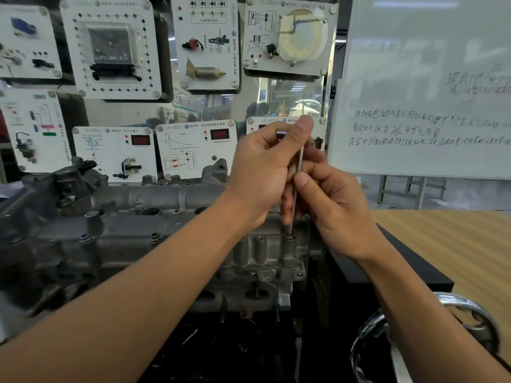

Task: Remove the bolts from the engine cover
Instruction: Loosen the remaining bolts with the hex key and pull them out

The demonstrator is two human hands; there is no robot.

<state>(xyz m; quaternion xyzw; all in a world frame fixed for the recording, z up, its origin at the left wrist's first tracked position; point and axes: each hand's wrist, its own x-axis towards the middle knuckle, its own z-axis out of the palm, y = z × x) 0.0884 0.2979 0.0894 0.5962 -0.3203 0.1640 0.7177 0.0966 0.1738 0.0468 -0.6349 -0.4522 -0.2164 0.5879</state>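
Arms forward, our left hand (262,167) curls round the top of the thin silver metal key (301,157), our right hand (334,214) pinches its shaft, tip in the dark round bolt (289,236) at the right end of the grey cast engine cover (132,233).

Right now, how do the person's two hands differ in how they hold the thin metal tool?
The left hand grips the tool at its top end; the right hand pinches it lower, mid-shaft. The left hand's thumb points up; the right hand's thumb points sideways against the shaft. Both hold the near-upright tool, tip on a bolt in the engine cover.
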